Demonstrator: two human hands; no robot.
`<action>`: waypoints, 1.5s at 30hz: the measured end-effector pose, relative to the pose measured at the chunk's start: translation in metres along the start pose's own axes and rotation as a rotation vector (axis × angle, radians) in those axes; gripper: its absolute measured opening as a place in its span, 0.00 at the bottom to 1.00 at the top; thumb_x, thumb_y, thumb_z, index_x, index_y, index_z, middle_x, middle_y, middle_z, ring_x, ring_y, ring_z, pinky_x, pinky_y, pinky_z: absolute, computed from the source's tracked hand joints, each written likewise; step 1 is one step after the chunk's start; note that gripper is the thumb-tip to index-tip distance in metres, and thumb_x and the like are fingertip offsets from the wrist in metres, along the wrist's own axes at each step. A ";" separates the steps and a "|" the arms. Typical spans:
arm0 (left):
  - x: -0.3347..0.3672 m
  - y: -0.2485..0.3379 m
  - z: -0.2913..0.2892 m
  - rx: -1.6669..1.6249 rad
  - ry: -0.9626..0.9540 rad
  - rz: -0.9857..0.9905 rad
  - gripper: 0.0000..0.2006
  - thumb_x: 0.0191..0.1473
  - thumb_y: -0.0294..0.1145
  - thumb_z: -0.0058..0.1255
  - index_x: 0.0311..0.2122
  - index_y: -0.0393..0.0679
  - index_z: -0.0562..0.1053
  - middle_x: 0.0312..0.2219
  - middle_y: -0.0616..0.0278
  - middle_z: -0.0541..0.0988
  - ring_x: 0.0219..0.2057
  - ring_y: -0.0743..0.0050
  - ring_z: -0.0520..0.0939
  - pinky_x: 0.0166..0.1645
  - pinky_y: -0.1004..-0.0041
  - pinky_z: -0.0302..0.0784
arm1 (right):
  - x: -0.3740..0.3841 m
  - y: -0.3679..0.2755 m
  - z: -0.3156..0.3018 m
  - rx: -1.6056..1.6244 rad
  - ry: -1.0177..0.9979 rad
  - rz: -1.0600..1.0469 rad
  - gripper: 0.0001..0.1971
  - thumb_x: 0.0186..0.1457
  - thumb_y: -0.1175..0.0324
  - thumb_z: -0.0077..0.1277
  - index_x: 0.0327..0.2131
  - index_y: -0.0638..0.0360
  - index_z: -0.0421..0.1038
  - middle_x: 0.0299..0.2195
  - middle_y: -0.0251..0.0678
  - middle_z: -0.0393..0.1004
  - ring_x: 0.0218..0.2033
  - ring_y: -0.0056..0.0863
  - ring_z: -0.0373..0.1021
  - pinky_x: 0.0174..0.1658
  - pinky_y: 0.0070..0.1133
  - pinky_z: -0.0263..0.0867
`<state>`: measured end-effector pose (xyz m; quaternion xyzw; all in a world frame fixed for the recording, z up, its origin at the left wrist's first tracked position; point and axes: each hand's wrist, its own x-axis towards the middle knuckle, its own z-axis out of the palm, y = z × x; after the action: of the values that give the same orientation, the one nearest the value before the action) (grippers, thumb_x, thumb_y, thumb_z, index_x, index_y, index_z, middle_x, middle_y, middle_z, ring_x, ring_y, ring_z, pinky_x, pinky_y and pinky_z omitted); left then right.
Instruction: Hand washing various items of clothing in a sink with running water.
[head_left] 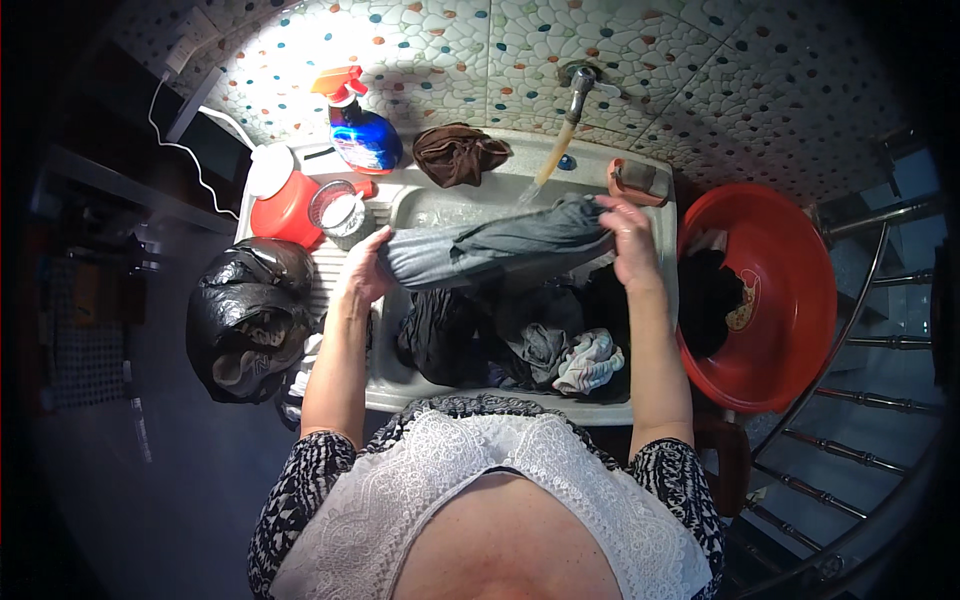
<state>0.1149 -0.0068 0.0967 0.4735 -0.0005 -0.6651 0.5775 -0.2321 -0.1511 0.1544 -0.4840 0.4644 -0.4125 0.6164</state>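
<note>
Pebbled wall (420,60) behind sink (590,158); tap (578,95) runs near back edge. Left fingers (377,243) grasp one end of grey garment (500,245), right fingers (622,214) other end, over sink's middle. Laundry (440,330) heaped toward front edge.

Across the centre of the frame, a grey fabric garment (490,245) stretched between the left hand (368,265) and right hand (628,240) blocks straight passage over the pale speckled sink (590,412). Above it, a strip of basin is open, crossed at upper centre by a metal tap with a yellowish hose (567,130). A narrow gap separates that hose from the crumpled brown cloth (460,155). At upper left, a blue spray bottle with a red trigger (365,138) and a red white-lidded container (285,210) obstruct. Below centre, dark crumpled laundry (440,330) crowds the basin. Far right, the round red plastic tub (795,300) offers room in its right half.
</note>
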 end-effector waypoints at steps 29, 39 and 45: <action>0.010 -0.178 0.065 0.561 -0.252 0.547 0.19 0.44 0.15 0.39 0.45 0.39 0.64 0.37 0.63 0.70 0.42 0.75 0.70 0.46 0.74 0.67 | -0.029 0.143 0.053 0.268 0.233 0.327 0.16 0.44 0.68 0.48 0.39 0.65 0.66 0.30 0.34 0.68 0.32 0.23 0.64 0.38 0.21 0.60; 0.090 -0.168 0.036 1.144 -0.029 0.279 0.27 0.39 0.43 0.54 0.44 0.36 0.70 0.38 0.41 0.74 0.42 0.52 0.75 0.48 0.65 0.69 | -0.047 0.018 0.058 0.399 0.110 0.267 0.11 0.48 0.71 0.48 0.37 0.63 0.70 0.34 0.34 0.70 0.38 0.24 0.66 0.43 0.22 0.62; 0.087 -0.164 0.064 1.208 0.099 -0.008 0.27 0.43 0.39 0.49 0.46 0.29 0.66 0.34 0.49 0.76 0.34 0.61 0.78 0.39 0.72 0.72 | -0.058 -0.066 0.081 0.551 -0.160 0.123 0.12 0.52 0.67 0.49 0.37 0.64 0.69 0.27 0.29 0.71 0.27 0.16 0.68 0.32 0.15 0.65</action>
<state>-0.0410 -0.0540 -0.0124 0.7478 -0.3494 -0.5266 0.2036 -0.1704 -0.0905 0.2372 -0.3001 0.3133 -0.4454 0.7832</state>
